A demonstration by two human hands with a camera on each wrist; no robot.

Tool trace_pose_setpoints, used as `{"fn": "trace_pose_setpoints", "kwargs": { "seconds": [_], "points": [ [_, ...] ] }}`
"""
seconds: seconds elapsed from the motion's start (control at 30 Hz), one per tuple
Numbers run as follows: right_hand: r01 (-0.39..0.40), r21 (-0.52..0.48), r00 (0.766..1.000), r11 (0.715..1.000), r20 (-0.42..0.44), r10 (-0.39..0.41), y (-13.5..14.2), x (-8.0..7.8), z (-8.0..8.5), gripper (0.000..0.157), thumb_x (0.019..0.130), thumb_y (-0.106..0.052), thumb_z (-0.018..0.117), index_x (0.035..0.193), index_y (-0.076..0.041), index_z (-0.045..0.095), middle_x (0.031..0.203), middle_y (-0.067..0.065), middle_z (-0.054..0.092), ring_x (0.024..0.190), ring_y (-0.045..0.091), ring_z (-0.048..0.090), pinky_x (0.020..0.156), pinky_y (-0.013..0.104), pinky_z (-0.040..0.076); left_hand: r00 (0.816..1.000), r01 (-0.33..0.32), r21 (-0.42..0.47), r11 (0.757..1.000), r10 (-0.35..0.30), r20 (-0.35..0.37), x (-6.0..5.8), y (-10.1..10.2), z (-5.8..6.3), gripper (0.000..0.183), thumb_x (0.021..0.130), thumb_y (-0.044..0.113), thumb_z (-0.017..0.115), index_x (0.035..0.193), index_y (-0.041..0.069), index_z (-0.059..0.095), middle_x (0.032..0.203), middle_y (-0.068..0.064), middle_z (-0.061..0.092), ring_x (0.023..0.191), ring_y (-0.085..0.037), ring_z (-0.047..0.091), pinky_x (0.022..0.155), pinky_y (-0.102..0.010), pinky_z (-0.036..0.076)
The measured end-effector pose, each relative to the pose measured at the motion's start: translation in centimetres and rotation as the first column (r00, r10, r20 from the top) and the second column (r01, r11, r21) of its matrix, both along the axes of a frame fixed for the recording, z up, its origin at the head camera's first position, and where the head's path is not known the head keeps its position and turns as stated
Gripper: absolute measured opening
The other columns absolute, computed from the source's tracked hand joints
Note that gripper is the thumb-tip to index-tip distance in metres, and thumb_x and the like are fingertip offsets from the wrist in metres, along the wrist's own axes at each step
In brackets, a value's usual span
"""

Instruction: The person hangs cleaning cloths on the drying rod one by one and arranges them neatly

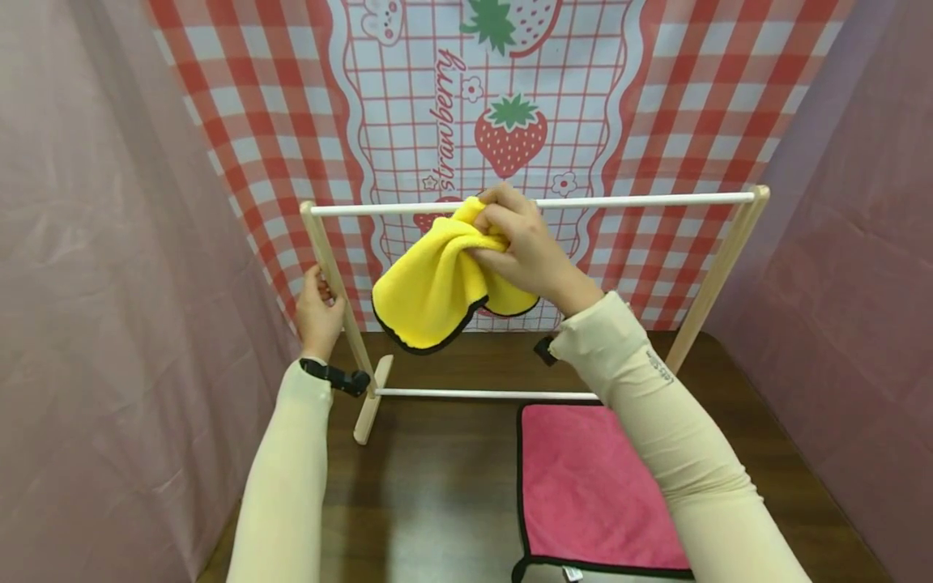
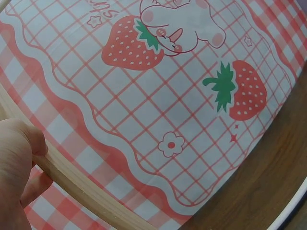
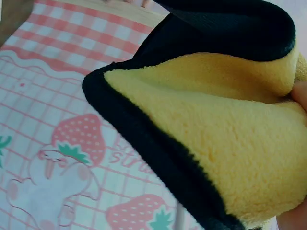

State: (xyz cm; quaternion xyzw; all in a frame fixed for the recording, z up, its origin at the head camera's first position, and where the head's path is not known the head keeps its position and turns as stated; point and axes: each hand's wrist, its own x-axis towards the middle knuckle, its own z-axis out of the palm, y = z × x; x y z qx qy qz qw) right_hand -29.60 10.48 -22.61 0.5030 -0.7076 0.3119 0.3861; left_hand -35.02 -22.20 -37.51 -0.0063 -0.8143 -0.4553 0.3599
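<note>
A yellow cloth (image 1: pixel 430 283) with black edging hangs bunched from my right hand (image 1: pixel 528 243), which pinches it between thumb and fingers. Hand and cloth overlap the white top bar (image 1: pixel 641 200) of a drying rack in the head view. Close up in the right wrist view, the fluffy yellow cloth (image 3: pixel 206 134) shows folds and a thick black border. My left hand (image 1: pixel 319 312) holds the rack's left wooden post (image 1: pixel 331 263) partway down. The left wrist view shows the thumb and fingers of the left hand (image 2: pixel 19 167) around that post (image 2: pixel 91 196).
A pink cloth (image 1: pixel 590 486) with black edging lies flat on the brown wooden surface (image 1: pixel 437 502), by the rack's lower white bar (image 1: pixel 481 394). Behind the rack hangs a strawberry-patterned checked sheet (image 1: pixel 270 97). Pink curtains (image 1: pixel 131 324) close off both sides.
</note>
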Motion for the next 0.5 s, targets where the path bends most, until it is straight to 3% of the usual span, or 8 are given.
{"fn": "trace_pose_setpoints", "kwargs": {
  "seconds": [0.23, 0.5],
  "points": [
    [-0.025, -0.088, 0.999, 0.996, -0.034, 0.022, -0.6, -0.4, 3.6, 0.02, 0.085, 0.002, 0.073, 0.078, 0.006, 0.055, 0.103, 0.024, 0.051, 0.096, 0.033, 0.052, 0.083, 0.034, 0.045, 1.0, 0.003, 0.004, 1.0, -0.003, 0.022, 0.2, 0.1, 0.0, 0.053, 0.087, -0.005, 0.063, 0.138, 0.0, 0.048, 0.111, -0.026, 0.058, 0.101, -0.038, 0.059, 0.087, -0.048, 0.05],
    [-0.019, -0.156, 0.984, 0.988, -0.179, -0.009, -1.5, -1.3, 7.7, 0.023, 0.09, -0.005, 0.07, 0.08, 0.009, 0.056, 0.103, 0.025, 0.05, 0.098, 0.033, 0.052, 0.086, 0.03, 0.045, 1.0, -0.003, 0.006, 1.0, 0.003, -0.014, 0.0, 0.1, 0.0, 0.051, 0.084, -0.006, 0.059, 0.134, -0.002, 0.05, 0.107, -0.026, 0.06, 0.098, -0.038, 0.061, 0.087, -0.047, 0.052]
  ]
}}
